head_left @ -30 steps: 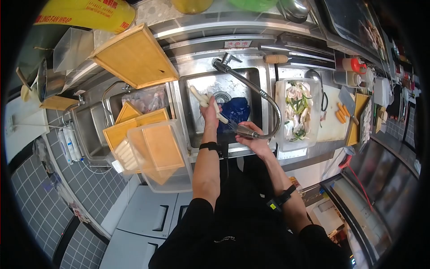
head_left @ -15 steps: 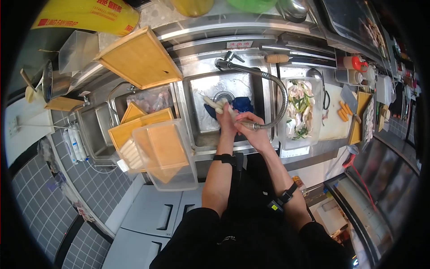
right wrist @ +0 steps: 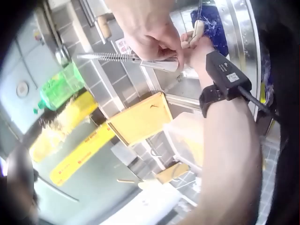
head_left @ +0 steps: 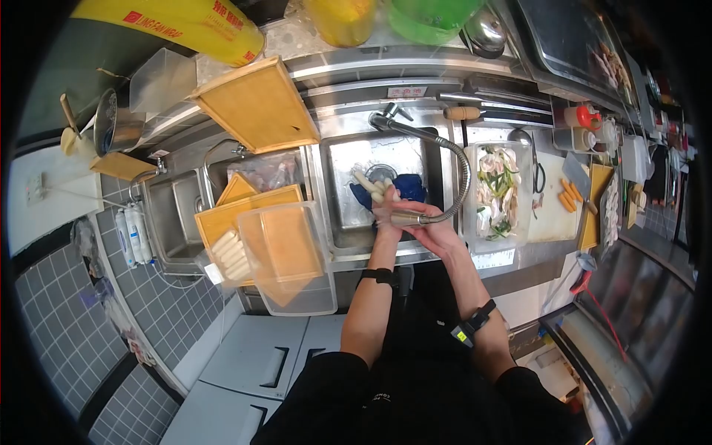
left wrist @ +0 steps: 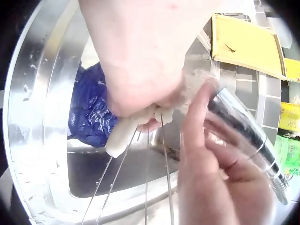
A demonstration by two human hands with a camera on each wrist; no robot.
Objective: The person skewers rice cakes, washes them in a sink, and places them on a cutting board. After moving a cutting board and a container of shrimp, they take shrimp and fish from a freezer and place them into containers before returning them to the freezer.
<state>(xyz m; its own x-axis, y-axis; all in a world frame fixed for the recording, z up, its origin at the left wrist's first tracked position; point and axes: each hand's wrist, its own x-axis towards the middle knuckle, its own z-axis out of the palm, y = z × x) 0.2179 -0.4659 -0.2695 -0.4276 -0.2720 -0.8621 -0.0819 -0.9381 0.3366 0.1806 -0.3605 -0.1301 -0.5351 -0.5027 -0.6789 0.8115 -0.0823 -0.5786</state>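
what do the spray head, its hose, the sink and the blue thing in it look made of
Spray head: chromed metal or plated plastic, given mirror-like reflections.
Hose: probably metal, ribbed with a grey sheen.
Sink: likely stainless steel, silvery with bright glare.
Blue thing: perhaps plastic film, creased and glossy.

A kitchen, commercial by its look. In the head view: steel sinks (head_left: 345, 224) at centre and nine o'clock; a tub (head_left: 526, 193) of cut food (head_left: 493, 196) and a cutting board (head_left: 549, 222) at three; bottles (head_left: 586, 117) at two; a wrap pack (head_left: 185, 28) at eleven; grey tiles (head_left: 163, 304) at eight.
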